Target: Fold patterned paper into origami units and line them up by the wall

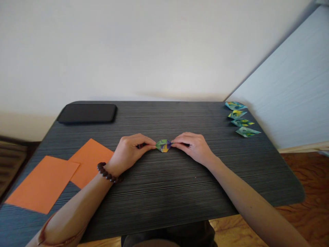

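A small folded paper piece (163, 145), patterned in green, yellow and purple, is stretched between my two hands near the middle of the table. My left hand (133, 148) pinches its left point between thumb and fingers; a dark bead bracelet (109, 174) circles that wrist. On the other side, my right hand (191, 145) pinches the right point the same way. The fingertips cover both ends of the paper, and only its broad middle shows.
Two orange paper sheets (43, 183) overlap on the left, partly under my left forearm. A black phone (87, 113) lies at the back left of the dark table (164, 199). Several similar folded paper pieces (247, 132) form a column at the back right. A wall stands behind.
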A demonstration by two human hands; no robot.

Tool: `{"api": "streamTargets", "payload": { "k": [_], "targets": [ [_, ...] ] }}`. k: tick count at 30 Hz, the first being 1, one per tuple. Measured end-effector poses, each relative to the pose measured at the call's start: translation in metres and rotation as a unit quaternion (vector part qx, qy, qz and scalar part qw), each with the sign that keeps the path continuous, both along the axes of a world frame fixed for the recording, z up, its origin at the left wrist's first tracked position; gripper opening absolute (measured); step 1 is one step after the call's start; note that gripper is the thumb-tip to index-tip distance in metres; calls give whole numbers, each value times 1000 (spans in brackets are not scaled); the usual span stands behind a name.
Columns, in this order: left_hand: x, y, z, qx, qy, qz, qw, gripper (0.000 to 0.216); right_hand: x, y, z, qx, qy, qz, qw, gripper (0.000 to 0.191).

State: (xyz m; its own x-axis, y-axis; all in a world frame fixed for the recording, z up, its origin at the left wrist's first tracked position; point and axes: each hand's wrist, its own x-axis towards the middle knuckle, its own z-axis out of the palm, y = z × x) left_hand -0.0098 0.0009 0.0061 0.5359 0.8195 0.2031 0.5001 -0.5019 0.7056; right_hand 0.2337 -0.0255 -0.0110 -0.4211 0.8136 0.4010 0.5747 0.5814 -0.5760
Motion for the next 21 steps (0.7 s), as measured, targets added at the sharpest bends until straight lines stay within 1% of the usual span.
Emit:
{"api": "streamTargets", "payload": {
  "k": [7, 10, 16, 21],
  "targets": [
    [0, -2, -1, 25, 17, 5, 1000, 16, -2, 0, 0, 7, -23, 3, 1000, 15],
    [-1, -1, -2, 16, 23, 10, 1000, 17, -2, -1, 1, 8, -27, 2, 1000, 15],
    [-2, 2, -1, 0, 48, 49, 998, 22, 2, 0, 0, -10, -8, -17, 1000, 15],
    [-3, 3, 0, -5, 58, 49, 997, 19, 4, 0, -1, -10, -5, -25, 1000, 16]
  ]
}}
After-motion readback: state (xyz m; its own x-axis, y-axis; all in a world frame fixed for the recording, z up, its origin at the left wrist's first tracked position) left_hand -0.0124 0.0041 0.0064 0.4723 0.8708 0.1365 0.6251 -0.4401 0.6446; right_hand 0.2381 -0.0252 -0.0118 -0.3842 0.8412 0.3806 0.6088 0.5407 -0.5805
